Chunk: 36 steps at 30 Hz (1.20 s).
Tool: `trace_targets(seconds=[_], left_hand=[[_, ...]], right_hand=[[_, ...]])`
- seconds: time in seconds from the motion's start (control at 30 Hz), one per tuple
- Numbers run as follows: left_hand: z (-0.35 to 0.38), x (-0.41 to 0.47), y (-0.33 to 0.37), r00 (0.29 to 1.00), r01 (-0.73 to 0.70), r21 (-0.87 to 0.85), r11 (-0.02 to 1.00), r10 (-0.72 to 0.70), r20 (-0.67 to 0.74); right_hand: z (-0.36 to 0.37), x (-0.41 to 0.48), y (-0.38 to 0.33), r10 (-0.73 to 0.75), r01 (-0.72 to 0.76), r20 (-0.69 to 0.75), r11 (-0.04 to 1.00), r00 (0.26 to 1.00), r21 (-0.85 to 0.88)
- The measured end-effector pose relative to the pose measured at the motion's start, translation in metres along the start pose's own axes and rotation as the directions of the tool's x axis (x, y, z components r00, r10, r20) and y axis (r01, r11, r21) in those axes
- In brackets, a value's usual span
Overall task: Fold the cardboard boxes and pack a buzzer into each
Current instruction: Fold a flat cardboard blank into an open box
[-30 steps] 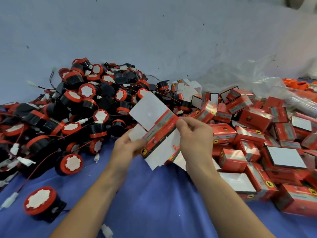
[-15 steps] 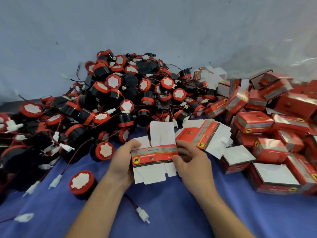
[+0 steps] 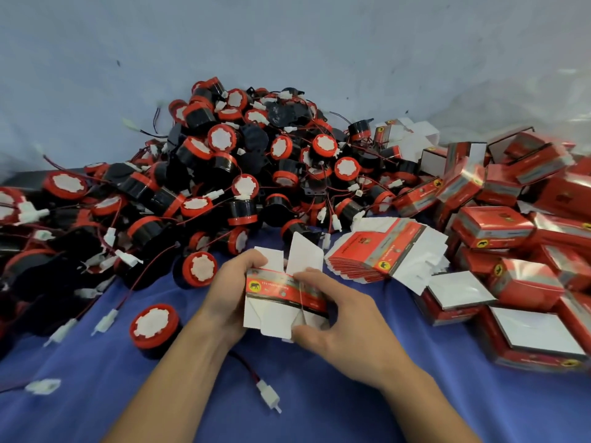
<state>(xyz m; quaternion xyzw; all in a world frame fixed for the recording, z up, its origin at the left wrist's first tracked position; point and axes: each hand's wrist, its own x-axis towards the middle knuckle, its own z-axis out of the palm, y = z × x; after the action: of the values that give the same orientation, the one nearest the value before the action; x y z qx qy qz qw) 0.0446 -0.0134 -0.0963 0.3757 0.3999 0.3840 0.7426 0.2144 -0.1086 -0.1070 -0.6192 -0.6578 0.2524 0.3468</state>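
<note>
Gripping a part-folded cardboard box (image 3: pixel 281 292), red-banded with white flaps and a yellow elephant emblem: left hand (image 3: pixel 228 295) and right hand (image 3: pixel 348 324), near the buzzer pile (image 3: pixel 256 161).

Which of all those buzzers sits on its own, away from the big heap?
The buzzer on the blue cloth just left of the left hand, white face up; the rest lie tangled in the pile.

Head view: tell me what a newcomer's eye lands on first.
A big heap of red-and-black buzzers fills the left and centre against the wall. In front of it, the left hand and right hand grip an unfolded cardboard box over the blue cloth. Red boxes pile up on the right, beside a stack of flat blanks.
</note>
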Motion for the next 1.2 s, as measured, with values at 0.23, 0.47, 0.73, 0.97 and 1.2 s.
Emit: trace_targets(seconds=[0.23, 0.47, 0.73, 0.97, 1.2], left_hand=[[0.012, 0.006, -0.01, 0.936, -0.238, 0.156, 0.959, 0.183, 0.302], [0.023, 0.007, -0.025, 0.83, -0.555, 0.573, 0.603, 0.358, 0.428], [0.029, -0.001, -0.017, 0.785, -0.601, 0.699, 0.388, 0.452, 0.425], [0.036, -0.002, -0.024, 0.765, -0.622, 0.658, 0.425, 0.508, 0.395], [0.029, -0.002, -0.016, 0.667, -0.66, 0.598, 0.454, 0.72, 0.19]], right_hand=[[-0.003, 0.002, -0.001, -0.014, 0.059, -0.269, 0.985, 0.963, 0.159], [0.001, 0.011, 0.013, 0.224, -0.13, -0.287, 0.941, 0.932, 0.312], [0.001, 0.016, 0.019, 0.186, -0.041, -0.287, 0.895, 0.94, 0.443], [-0.003, 0.017, 0.019, 0.158, -0.012, -0.242, 0.859, 0.957, 0.512], [-0.017, 0.018, 0.017, 0.132, -0.002, -0.217, 0.858, 0.967, 0.513]])
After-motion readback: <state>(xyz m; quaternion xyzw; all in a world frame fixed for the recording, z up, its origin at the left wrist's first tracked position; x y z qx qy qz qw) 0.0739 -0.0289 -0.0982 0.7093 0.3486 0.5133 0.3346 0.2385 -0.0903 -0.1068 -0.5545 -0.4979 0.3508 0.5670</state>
